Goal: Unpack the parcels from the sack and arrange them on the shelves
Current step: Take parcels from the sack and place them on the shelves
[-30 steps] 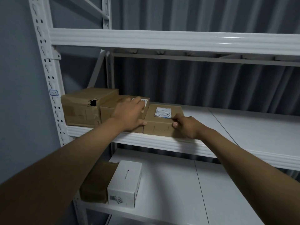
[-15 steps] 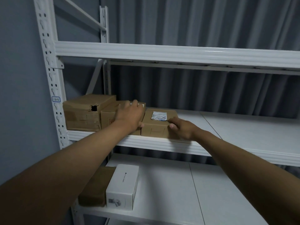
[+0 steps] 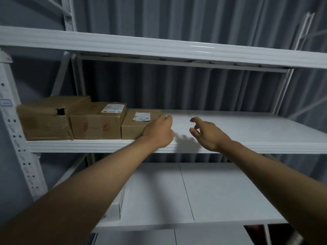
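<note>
Three brown cardboard parcels stand in a row at the left end of the middle shelf point(image 3: 247, 126): a large torn box point(image 3: 44, 119), a medium box point(image 3: 95, 122) with a label on top, and a small box point(image 3: 136, 124) with a white label. My left hand point(image 3: 158, 132) is at the small box's right side, fingers loosely curled, holding nothing. My right hand point(image 3: 207, 133) hovers over the bare shelf to the right, fingers relaxed and empty. The sack is out of view.
A white metal rack with an upper beam point(image 3: 159, 48) overhead and a lower shelf point(image 3: 194, 191) below. A white box point(image 3: 113, 209) sits on the lower shelf, mostly hidden by my left arm. Grey curtain behind. Perforated upright point(image 3: 16, 138) at left.
Both hands have come off the boxes and shifted right. The left left the medium box; the right let go of the small box. The view has swung right.
</note>
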